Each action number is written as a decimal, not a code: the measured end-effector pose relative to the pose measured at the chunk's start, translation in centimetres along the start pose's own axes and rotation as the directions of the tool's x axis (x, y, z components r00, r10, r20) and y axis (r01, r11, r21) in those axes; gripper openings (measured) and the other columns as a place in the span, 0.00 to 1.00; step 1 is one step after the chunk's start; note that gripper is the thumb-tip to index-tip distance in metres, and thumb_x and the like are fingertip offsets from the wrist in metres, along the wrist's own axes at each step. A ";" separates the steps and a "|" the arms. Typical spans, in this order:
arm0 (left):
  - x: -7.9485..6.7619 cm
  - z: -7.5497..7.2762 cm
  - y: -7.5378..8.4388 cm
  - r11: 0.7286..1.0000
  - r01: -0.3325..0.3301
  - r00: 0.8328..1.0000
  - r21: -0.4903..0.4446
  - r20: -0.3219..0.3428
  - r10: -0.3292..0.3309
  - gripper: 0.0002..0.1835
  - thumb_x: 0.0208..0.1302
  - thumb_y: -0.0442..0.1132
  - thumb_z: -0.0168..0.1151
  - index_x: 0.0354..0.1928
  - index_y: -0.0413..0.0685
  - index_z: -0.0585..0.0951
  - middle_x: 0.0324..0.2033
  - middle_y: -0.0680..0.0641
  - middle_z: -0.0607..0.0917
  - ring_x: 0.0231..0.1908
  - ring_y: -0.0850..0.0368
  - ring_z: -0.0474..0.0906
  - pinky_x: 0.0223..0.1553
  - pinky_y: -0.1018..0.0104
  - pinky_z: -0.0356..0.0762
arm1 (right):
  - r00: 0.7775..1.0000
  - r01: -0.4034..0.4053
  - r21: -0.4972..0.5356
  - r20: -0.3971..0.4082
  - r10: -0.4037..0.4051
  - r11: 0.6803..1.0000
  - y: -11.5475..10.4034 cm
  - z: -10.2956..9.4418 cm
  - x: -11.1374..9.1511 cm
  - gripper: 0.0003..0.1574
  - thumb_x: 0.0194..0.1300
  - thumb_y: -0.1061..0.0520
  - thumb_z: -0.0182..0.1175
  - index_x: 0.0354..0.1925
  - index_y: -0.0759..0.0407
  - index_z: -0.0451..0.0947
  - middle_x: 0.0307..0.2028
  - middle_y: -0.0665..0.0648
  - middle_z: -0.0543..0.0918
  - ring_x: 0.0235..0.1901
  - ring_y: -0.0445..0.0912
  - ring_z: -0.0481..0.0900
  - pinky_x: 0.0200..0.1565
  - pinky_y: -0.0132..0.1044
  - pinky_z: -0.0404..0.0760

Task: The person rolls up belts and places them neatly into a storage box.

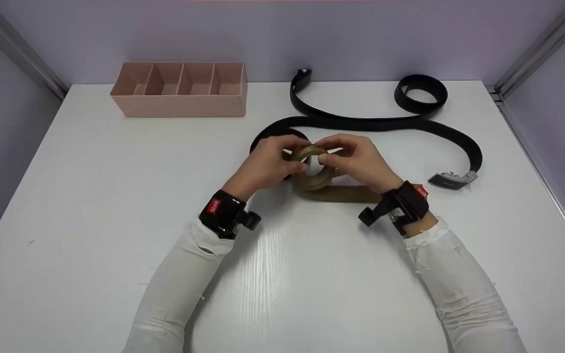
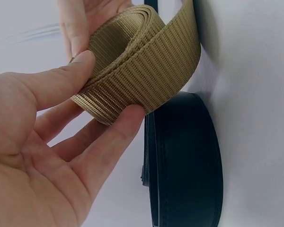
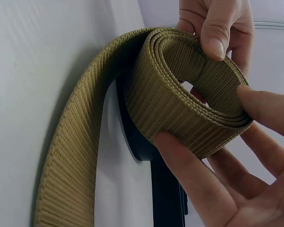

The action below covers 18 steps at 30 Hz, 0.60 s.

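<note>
A tan woven webbing belt [image 1: 346, 194] is partly wound into a roll, its tail lying along the table to the right. My left hand [image 1: 268, 159] pinches the roll's left side, thumb at the inner hole and fingers on the outside. From the right, my right hand [image 1: 361, 159] grips the same roll, with its thumb at the inner rim. Several wound layers show on the belt roll [image 3: 180, 113] in the right wrist view. The left wrist view shows the webbing [image 2: 156, 71] curving off the roll beside a coiled black belt [image 2: 187, 161].
Behind the hands a black belt [image 1: 371, 124] stretches across the table to a silver-edged buckle [image 1: 451, 181]. Another black strap ends in a coil [image 1: 420, 107] at the back right. A pink four-compartment box [image 1: 184, 106] stands at the back left. Walls [image 1: 282, 39] bound the table.
</note>
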<state>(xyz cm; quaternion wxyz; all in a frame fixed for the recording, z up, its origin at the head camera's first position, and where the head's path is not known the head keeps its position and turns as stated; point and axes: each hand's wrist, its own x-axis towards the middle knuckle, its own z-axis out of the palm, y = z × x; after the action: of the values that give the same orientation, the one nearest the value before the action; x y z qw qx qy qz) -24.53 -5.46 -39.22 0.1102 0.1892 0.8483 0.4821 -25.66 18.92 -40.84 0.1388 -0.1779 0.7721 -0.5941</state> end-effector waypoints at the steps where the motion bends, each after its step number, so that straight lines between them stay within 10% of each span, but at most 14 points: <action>1: 0.0 0.0 0.0 1.000 -0.001 1.000 0.001 -0.004 0.001 0.23 0.66 0.36 0.74 0.62 0.49 0.83 0.52 0.48 0.85 0.49 0.52 0.85 0.45 0.63 0.84 | 1.000 0.000 0.010 -0.006 0.001 1.000 0.0 0.0 0.0 0.23 0.70 0.54 0.71 0.60 0.60 0.83 0.54 0.59 0.85 0.49 0.64 0.86 0.39 0.42 0.89; 18: -0.1 -0.2 0.1 0.999 -0.012 0.997 -0.048 -0.081 0.008 0.26 0.69 0.41 0.71 0.67 0.51 0.77 0.55 0.46 0.84 0.48 0.53 0.86 0.47 0.64 0.84 | 0.985 -0.025 0.189 -0.165 0.057 0.982 0.2 0.3 0.3 0.23 0.72 0.58 0.68 0.62 0.63 0.79 0.52 0.62 0.82 0.46 0.52 0.86 0.36 0.45 0.89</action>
<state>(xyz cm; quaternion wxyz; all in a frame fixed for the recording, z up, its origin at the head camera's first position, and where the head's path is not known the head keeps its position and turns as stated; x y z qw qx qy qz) -24.50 -5.62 -39.06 0.0781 0.1713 0.8390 0.5105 -25.78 18.52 -41.07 0.1006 -0.0970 0.7257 -0.6737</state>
